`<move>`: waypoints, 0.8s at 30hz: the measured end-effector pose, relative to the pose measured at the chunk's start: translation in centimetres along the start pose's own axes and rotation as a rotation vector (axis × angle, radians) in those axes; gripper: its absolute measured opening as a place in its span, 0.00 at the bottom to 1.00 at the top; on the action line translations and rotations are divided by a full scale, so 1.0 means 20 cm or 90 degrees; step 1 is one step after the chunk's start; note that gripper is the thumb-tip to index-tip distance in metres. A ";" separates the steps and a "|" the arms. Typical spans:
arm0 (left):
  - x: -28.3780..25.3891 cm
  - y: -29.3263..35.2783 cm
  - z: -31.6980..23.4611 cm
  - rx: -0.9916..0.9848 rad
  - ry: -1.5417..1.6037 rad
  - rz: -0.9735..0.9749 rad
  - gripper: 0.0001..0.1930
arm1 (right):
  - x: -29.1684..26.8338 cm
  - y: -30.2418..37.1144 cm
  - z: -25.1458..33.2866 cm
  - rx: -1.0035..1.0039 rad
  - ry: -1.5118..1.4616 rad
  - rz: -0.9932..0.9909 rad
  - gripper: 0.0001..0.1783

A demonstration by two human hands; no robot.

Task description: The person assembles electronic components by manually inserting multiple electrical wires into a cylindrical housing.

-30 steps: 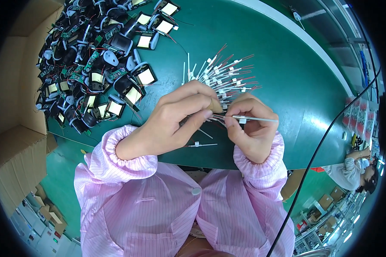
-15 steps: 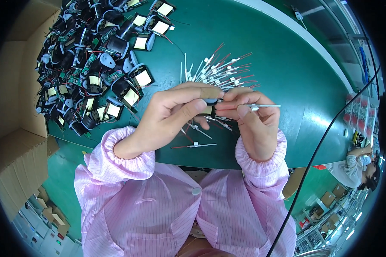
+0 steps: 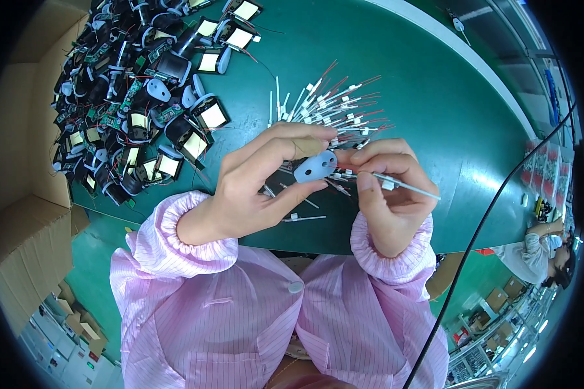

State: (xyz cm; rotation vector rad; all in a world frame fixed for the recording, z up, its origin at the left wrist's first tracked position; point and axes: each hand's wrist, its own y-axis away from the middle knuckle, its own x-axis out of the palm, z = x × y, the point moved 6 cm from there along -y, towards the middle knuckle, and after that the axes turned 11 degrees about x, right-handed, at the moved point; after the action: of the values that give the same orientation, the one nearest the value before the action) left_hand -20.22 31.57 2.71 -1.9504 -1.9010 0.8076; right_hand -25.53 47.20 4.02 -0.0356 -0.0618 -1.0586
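Note:
My left hand (image 3: 253, 181) grips a small device with a blue-grey oval end cap (image 3: 315, 166), which has dark round holes in its face. The rest of that device is hidden by my fingers. Between thumb and fingers of my right hand (image 3: 396, 191) is a thin white-sleeved wire lead (image 3: 405, 186) with a small white connector. Its red wire reaches the cap at one hole; whether it goes inside I cannot tell. Beyond my hands lies a fanned pile of similar wire leads (image 3: 328, 107) with red ends.
A large heap of black devices (image 3: 156, 84) with blue-grey caps, green circuit boards and pale pads covers the table's left side. A cardboard box (image 3: 26, 214) stands at the left edge. A black cable (image 3: 480, 236) crosses the right side. Another person (image 3: 532, 254) sits far right.
My left hand has turned the device so the cap's holed face shows. My right hand has shifted slightly right and down, and the lead now slants downward to the right.

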 end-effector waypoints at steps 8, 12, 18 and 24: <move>0.00 -0.04 -0.02 0.036 -0.057 0.002 0.18 | 0.00 -0.01 0.05 -0.054 0.111 0.013 0.10; 0.00 -0.04 -0.02 0.067 -0.083 0.036 0.18 | 0.01 0.00 0.06 -0.077 0.164 0.004 0.11; 0.01 -0.05 -0.03 0.097 -0.102 0.045 0.19 | 0.01 0.01 0.05 -0.111 0.217 -0.016 0.12; 0.01 -0.07 -0.03 0.105 -0.118 0.066 0.18 | 0.02 0.01 0.09 -0.164 0.302 -0.019 0.12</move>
State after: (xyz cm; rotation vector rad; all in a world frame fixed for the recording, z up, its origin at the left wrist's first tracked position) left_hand -20.92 32.01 3.92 -1.9430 -1.7782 1.1736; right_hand -25.22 47.10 5.75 -0.0155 0.5039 -1.0766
